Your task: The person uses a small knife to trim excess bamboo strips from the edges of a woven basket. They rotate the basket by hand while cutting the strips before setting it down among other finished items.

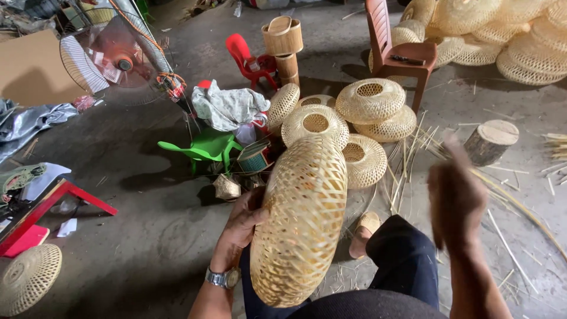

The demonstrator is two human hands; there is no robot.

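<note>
- One flat woven disc [26, 279], pale, lying on the concrete floor [136, 236] at the lower left, beside one red-framed table [56, 201].
- One standing fan [112, 56] at the upper left, its round wire guard tilted toward the camera.
- One green plastic child's chair [204, 147] with a heap of pale cloth [227, 106] above it; one red plastic child's chair [248, 56] further back.
- One left hand [241, 224], wristwatch [223, 277] on the wrist, fingers curled against the left flank of the woven bamboo shade.
- One woven bamboo shade [304, 218], oval and open-weave, standing on edge over the person's lap at centre frame; the largest item in view.
- Two cylindrical bamboo forms [283, 41], stacked, behind the red chair.
- Six finished bamboo shades [331, 124] grouped on the floor just beyond the held one, several showing a round central opening.
- One brown plastic chair [398, 53], full size, behind that group.
- One right hand [455, 198], raised clear of the shade and blurred; whether its fingers are spread or closed cannot be told. The hands are apart.
- One log stump [490, 140] at the right, among loose bamboo strips [508, 201].
- One large heap of shades [490, 29] at the upper right; count unclear.
</note>
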